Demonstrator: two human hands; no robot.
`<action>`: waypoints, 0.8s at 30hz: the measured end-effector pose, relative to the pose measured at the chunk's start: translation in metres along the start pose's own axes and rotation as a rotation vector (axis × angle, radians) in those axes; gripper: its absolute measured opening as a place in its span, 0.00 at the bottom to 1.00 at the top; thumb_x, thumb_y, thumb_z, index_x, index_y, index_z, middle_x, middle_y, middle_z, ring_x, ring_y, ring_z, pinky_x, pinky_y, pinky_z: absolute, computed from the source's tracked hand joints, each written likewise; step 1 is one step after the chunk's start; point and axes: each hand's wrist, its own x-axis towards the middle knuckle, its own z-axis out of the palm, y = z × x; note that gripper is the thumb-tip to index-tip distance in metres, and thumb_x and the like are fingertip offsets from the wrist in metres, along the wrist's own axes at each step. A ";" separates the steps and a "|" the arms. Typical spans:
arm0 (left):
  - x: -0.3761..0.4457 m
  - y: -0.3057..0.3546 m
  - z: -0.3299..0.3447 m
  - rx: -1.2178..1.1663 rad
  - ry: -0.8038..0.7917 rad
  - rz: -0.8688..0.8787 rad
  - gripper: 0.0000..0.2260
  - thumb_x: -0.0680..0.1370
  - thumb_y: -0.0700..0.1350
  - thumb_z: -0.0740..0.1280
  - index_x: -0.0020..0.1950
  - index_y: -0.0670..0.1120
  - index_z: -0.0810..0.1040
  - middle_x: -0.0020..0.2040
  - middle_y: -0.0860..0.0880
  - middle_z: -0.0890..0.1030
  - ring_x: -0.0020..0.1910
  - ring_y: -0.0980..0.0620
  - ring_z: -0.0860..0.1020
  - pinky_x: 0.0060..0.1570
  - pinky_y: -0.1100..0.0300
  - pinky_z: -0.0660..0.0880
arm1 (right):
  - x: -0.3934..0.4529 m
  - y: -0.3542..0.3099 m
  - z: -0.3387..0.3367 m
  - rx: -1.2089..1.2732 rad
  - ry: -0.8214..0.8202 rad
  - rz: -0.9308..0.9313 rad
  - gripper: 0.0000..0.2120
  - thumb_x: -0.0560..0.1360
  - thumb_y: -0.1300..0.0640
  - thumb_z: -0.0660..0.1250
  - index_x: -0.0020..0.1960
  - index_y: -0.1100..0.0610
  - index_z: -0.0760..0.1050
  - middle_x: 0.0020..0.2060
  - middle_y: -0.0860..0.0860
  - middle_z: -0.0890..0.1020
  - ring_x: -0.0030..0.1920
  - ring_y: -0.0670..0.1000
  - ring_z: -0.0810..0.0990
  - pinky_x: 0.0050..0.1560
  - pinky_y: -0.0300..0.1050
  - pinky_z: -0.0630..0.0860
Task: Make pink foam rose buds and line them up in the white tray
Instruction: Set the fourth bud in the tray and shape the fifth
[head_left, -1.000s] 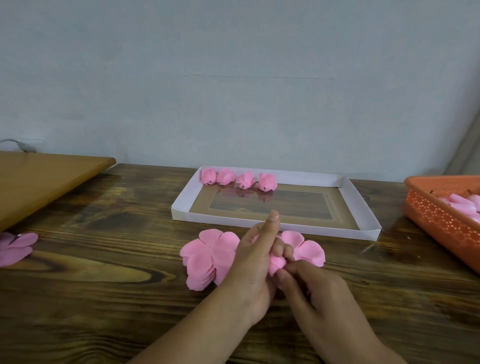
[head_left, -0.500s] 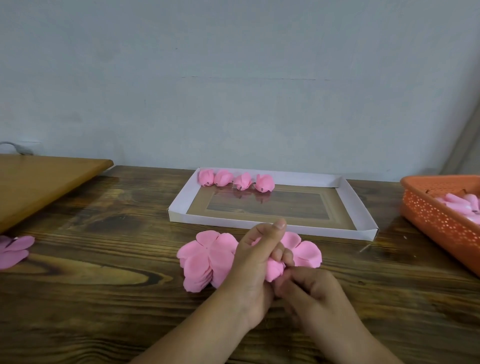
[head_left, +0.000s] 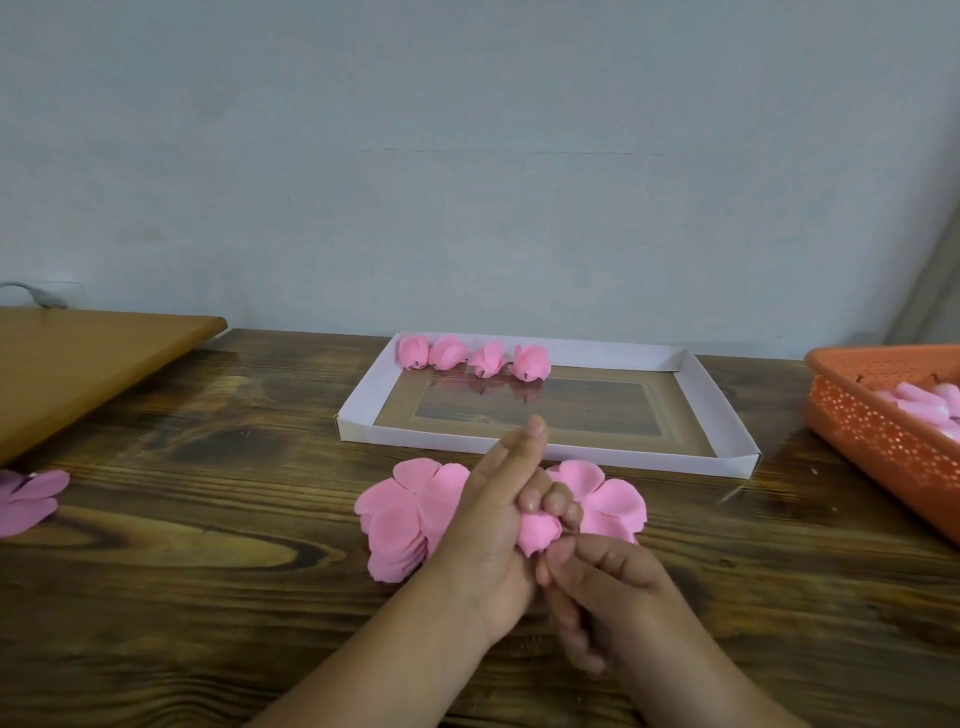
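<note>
Low at the centre, the left hand (head_left: 493, 514) curls its fingers round a small pink foam bud (head_left: 537, 532), index finger pointing up toward 12 o'clock. The right hand (head_left: 597, 587) meets it from 5 o'clock, fingers bent and pinching at the bud's lower edge. Behind the hands on the dark wooden worktop (head_left: 182, 597) lie 2 stacks of flat pink petal cutouts, 1 at 9 o'clock of the hands (head_left: 405, 514) and 1 at 3 o'clock (head_left: 610, 501). The white tray (head_left: 722, 415) sits at 12 o'clock, with 4 finished buds (head_left: 472, 356) in a row along its far left edge. An orange basket (head_left: 883, 431) holding pink pieces stands at 3 o'clock.
</note>
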 end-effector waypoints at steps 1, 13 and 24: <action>0.001 -0.001 0.000 0.022 0.013 0.011 0.12 0.66 0.52 0.76 0.37 0.50 0.75 0.22 0.53 0.64 0.22 0.55 0.69 0.29 0.63 0.73 | -0.001 0.003 -0.003 -0.284 0.059 -0.136 0.15 0.79 0.61 0.67 0.34 0.53 0.78 0.23 0.47 0.72 0.23 0.44 0.67 0.24 0.35 0.64; 0.000 -0.002 0.000 -0.006 0.013 0.034 0.11 0.63 0.51 0.78 0.29 0.50 0.78 0.24 0.51 0.67 0.23 0.53 0.72 0.28 0.62 0.75 | -0.001 0.000 -0.008 -0.388 0.038 -0.229 0.14 0.72 0.52 0.63 0.31 0.56 0.74 0.21 0.47 0.70 0.23 0.44 0.65 0.25 0.35 0.63; 0.003 -0.001 -0.002 0.011 0.174 0.051 0.14 0.74 0.56 0.72 0.48 0.46 0.79 0.20 0.53 0.62 0.18 0.55 0.67 0.23 0.66 0.71 | 0.003 0.007 -0.005 -0.208 -0.032 -0.114 0.19 0.82 0.57 0.64 0.33 0.53 0.80 0.21 0.52 0.71 0.21 0.47 0.65 0.24 0.35 0.63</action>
